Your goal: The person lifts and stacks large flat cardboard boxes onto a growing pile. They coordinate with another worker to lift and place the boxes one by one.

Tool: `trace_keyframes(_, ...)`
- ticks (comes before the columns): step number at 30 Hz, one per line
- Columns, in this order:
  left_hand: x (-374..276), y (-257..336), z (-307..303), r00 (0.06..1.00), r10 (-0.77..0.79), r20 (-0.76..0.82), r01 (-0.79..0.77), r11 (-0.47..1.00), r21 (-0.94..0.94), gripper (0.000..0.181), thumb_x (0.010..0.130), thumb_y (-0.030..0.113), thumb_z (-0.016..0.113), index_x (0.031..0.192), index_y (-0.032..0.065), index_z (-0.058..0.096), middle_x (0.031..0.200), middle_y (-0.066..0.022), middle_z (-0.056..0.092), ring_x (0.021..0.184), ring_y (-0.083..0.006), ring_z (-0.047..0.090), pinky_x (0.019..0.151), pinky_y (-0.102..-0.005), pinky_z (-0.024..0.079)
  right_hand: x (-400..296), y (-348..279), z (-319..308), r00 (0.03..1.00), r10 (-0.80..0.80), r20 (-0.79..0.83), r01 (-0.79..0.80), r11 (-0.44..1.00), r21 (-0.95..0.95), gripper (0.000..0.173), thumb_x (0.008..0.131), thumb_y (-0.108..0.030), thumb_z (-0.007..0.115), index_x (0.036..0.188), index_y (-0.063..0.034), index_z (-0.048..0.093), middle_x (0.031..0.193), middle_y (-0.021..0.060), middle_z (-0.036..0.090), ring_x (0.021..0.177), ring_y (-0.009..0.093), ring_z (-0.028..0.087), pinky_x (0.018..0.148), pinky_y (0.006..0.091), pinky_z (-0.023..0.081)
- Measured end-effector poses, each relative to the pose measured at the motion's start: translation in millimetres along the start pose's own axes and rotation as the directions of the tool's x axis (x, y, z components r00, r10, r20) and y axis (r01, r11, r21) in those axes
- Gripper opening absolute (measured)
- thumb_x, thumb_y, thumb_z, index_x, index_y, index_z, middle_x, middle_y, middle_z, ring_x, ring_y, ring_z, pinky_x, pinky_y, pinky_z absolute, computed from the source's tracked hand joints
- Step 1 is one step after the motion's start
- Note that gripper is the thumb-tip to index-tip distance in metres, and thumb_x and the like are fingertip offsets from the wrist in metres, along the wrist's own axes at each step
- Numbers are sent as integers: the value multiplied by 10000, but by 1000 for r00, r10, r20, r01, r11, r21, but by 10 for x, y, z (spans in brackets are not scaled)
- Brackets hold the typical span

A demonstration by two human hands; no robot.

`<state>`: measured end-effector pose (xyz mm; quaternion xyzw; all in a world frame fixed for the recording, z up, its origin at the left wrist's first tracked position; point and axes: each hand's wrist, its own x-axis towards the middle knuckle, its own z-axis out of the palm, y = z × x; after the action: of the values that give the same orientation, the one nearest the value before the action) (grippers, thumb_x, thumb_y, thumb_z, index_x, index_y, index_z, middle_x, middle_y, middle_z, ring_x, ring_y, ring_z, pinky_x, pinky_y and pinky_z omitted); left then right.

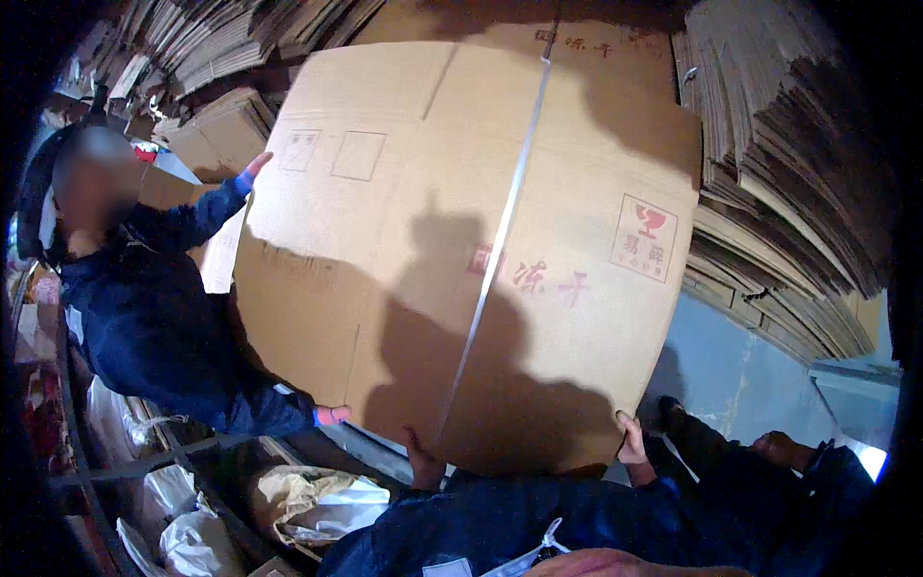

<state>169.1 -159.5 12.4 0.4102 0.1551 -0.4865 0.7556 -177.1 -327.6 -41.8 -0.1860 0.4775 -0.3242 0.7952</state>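
Before me is a large flat bundle of brown cardboard (404,187), tilted up, with red printed writing and a broken-glass mark. A pale packing strap (515,180) runs across its face. My left hand (425,461) holds the near edge, thumb up against the face and partly in shadow; its other fingers are hidden. At the near right corner my right hand (632,441) grips the edge, thumb in front. Another person's hands touch the left side: one hand (258,164) by the upper edge, the other hand (332,415) by the lower left corner.
The co-worker (159,310) stands at the left in dark clothes. Another person (786,469) is close on my right. Tall stacks of flattened cardboard (786,166) rise at the right, with more stacks (223,50) behind. Metal framing (155,454) and white bags (198,541) lie lower left.
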Motion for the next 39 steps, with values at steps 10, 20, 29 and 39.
trace_keyframes(10,83,337,78,1000,5,1,-5,998,69,543,854,482,345,1244,105,350,1246,-65,413,1123,-255,408,934,-422,334,-252,-209,553,990,-120,70,129,979,-157,396,819,-282,465,1099,-1,462,1038,108,534,919,213,530,761,341,448)
trace_keyframes(20,223,382,1055,999,-34,35,27,981,191,596,834,512,372,1252,91,318,1228,-81,405,1134,-233,375,917,-407,338,-29,-1225,1444,996,-52,-68,54,998,33,589,765,-462,480,1166,-34,424,1061,126,517,934,230,515,782,345,425)
trace_keyframes(29,572,271,1002,980,-107,167,42,935,352,525,831,343,429,1242,39,308,1189,-106,433,1088,-249,421,896,-383,361,243,-999,896,990,-123,-68,127,990,54,619,772,-500,448,1203,-58,403,1127,108,499,969,230,513,816,341,424)
trace_keyframes(39,904,-233,1258,980,-184,-80,200,927,318,449,815,311,512,1175,73,392,1086,-63,462,967,-174,447,812,-323,391,436,-1754,966,979,-122,-161,134,988,72,538,834,-460,409,1134,-17,469,1030,88,555,903,196,530,759,318,442)
